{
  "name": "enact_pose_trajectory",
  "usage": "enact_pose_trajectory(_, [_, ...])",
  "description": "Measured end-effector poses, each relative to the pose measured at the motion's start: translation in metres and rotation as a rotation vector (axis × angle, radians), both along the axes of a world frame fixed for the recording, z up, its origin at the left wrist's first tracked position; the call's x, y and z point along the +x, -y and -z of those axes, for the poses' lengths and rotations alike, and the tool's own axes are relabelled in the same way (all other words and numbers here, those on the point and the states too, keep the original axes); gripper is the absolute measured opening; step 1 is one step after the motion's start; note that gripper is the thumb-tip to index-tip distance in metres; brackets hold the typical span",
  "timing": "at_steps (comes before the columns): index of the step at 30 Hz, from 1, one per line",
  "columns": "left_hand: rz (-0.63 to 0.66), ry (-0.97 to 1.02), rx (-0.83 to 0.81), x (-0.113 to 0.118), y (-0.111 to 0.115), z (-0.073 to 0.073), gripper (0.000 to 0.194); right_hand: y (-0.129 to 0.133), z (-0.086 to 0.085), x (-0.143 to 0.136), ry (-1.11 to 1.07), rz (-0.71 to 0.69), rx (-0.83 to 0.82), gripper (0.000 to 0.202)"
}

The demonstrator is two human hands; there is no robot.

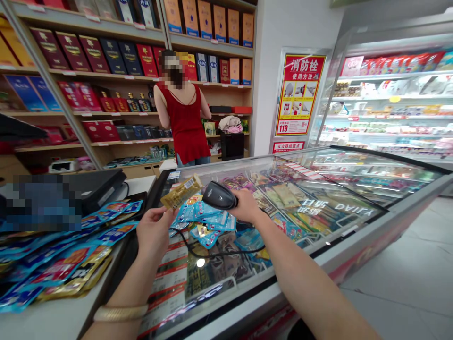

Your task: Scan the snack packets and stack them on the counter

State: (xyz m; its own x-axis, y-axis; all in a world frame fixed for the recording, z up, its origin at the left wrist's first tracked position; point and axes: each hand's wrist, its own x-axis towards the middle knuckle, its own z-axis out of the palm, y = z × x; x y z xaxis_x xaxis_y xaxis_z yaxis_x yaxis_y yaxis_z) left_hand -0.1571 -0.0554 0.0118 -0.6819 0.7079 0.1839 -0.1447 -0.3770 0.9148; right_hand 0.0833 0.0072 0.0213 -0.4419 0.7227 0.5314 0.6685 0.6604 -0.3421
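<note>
My left hand (154, 231) pinches the lower end of a gold snack packet (181, 191), its barcode at the upper right end. In my right hand (246, 205) is a black barcode scanner (220, 196), its head pointing left toward the packet, a small gap apart. The scanner's handle is mostly hidden by my fingers. Below both hands, several blue snack packets (203, 212) lie heaped on the glass lid of a chest freezer (247, 288). A black cable (219, 255) loops across the glass.
More blue and gold packets (71, 264) cover the counter (46, 321) at left, beside a dark machine (95, 184). A person in a red top (186, 118) stands facing shelves of boxed goods (122, 56). A lit display fridge (392, 94) stands at right.
</note>
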Motion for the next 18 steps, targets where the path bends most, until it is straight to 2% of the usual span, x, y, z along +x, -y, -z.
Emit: enact_pose_trajectory(18, [0.020,0.079,-0.007,0.0092,0.0002,-0.0012,0.023,-0.0037,0.0028,0.0011,-0.053,0.012,-0.019,0.025])
